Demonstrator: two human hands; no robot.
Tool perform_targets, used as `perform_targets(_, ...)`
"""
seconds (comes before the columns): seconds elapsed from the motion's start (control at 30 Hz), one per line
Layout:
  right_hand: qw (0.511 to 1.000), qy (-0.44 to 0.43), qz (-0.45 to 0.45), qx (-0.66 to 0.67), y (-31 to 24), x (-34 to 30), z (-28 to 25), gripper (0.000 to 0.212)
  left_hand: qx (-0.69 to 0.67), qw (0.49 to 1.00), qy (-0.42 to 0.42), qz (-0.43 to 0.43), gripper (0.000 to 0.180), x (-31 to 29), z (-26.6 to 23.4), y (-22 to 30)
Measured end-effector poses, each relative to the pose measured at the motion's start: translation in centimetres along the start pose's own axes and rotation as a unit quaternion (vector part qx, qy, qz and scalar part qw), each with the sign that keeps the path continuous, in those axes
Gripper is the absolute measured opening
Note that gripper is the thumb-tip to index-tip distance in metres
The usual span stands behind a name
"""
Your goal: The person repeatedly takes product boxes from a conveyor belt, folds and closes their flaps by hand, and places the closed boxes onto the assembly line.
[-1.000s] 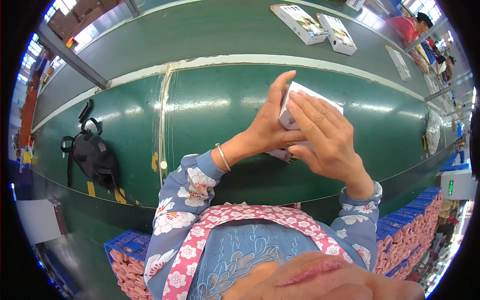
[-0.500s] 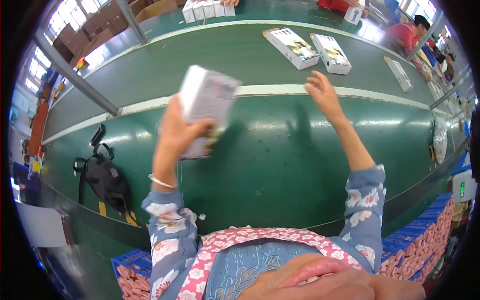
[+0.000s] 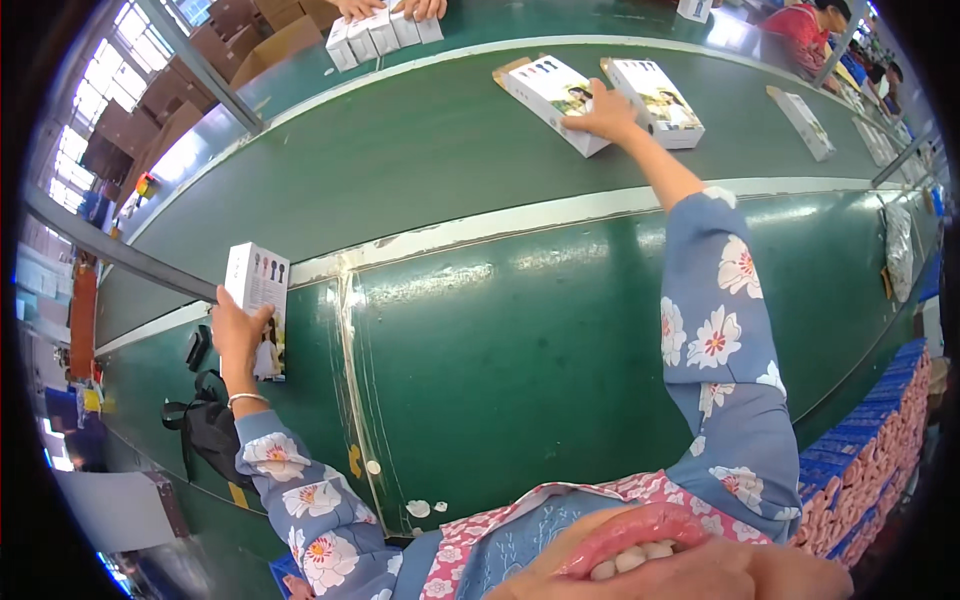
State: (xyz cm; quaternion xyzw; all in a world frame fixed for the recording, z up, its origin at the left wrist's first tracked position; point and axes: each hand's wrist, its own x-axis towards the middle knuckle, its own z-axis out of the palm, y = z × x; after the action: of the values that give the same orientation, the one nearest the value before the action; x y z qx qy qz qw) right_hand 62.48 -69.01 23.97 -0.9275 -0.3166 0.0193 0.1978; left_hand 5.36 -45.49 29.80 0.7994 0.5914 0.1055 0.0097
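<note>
My left hand [image 3: 238, 335] grips a white printed carton [image 3: 270, 290] by its side, thumb across the front, over the left end of the green table [image 3: 500, 370]. The carton stands on end, near a black bag [image 3: 212, 432]. Stretched out to the far right, my right hand [image 3: 605, 112] has thumb and fingers on the near end of a second white carton [image 3: 540, 82], which lies on the dark green conveyor belt [image 3: 400, 170]. Just right of that hand lies a similar carton [image 3: 660, 100], picture side up.
A metal post [image 3: 130, 248] slants past the table's left end. Across the belt, another person's hands [image 3: 390, 8] touch a row of small white boxes [image 3: 385, 38]. A further carton [image 3: 802, 120] lies right along the belt. Blue and pink stacked goods [image 3: 860, 455] stand at lower right.
My left hand has carried its carton left and set it lower, near the bag. My right hand has reached forward from above the table onto a carton on the belt. The view has shifted.
</note>
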Motion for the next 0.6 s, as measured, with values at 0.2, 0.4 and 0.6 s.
perform_targets(0.2,0.937,0.3,-0.142,0.113,-1.1,-8.0,0.8,0.099,-0.019,0.942,0.278,0.186,0.099,-3.1,-0.7,4.6)
perform_targets(0.4,0.881,0.342,-0.211,0.248,-2.6,-24.2,-3.8,0.099,-0.397,0.826,0.142,0.375,0.095,-13.8,-3.7,20.3)
perform_targets(0.6,0.867,0.393,-0.282,0.116,-1.7,-36.4,-6.3,0.113,-0.7,0.627,0.011,0.342,0.096,-23.8,-4.0,28.1)
